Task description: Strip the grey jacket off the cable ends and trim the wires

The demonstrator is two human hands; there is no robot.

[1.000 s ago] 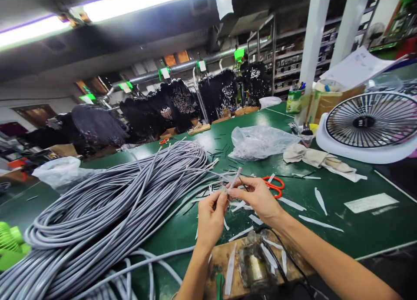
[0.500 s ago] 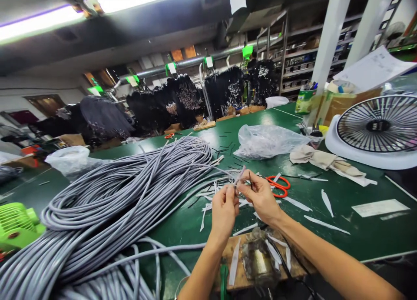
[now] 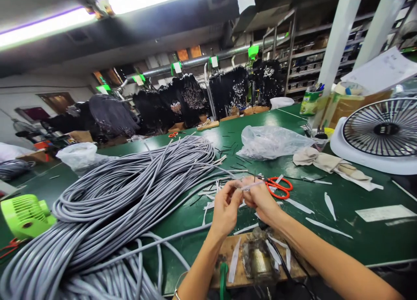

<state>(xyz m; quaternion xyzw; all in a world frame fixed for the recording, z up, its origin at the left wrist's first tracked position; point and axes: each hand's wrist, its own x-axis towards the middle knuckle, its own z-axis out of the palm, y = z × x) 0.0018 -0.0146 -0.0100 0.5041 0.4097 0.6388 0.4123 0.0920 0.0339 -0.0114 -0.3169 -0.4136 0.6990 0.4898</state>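
Note:
Both hands meet over the green table, pinching the stripped end of a grey cable. My left hand (image 3: 227, 205) is closed, thumb against fingers, on the cable end. My right hand (image 3: 263, 200) is closed beside it, fingers on a pale thin strip (image 3: 253, 185) at that end. A thin dark piece sticks up by the right fingers; its kind is unclear. Fingers hide most of the cable end. To the left lies a large coil of grey cables (image 3: 137, 195). Orange-handled scissors (image 3: 282, 188) lie just right of my right hand.
White paper-like scraps (image 3: 329, 205) are strewn over the green table (image 3: 325, 256). Below my hands stands a metal block (image 3: 260, 258) on a wooden board. A plastic bag (image 3: 272, 142), a cloth glove (image 3: 332, 164), a white fan (image 3: 384, 130) and a small green fan (image 3: 26, 215) surround the work area.
My right hand has turned inward, and the pale strip that pointed up now lies nearly level. My left hand has rolled slightly. The view has shifted a little to the left.

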